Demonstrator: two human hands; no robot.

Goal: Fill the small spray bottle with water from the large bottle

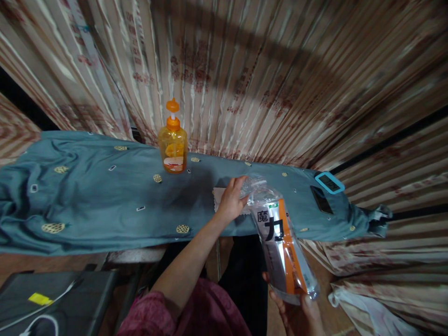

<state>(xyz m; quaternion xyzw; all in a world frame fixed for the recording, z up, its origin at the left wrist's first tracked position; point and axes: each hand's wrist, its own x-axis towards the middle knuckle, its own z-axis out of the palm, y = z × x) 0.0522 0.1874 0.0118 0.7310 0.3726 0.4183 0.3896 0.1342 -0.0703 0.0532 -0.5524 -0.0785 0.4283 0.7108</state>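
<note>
Tilted in front of me is a large clear plastic bottle [276,233] with an orange, grey and white label and big dark characters. Its top points away to the left, over the cloth-covered table. My left hand [233,200] has its fingers closed around the clear plastic at the bottle's top, where the exact shape is hard to make out. From below, my right hand [297,310] grips the bottle's base, fingers and thumb on either side. A pale piece of paper or cloth with a jagged edge [219,196] lies beneath my left hand, partly hidden.
An orange pump bottle [173,147] stands at the table's back edge. On the right lie a black phone [321,199] and a blue-framed digital clock or timer [329,182]. Creased patterned curtains [224,79] hang close behind the teal tablecloth [115,196]. A dark surface with white cables [70,298] is lower left.
</note>
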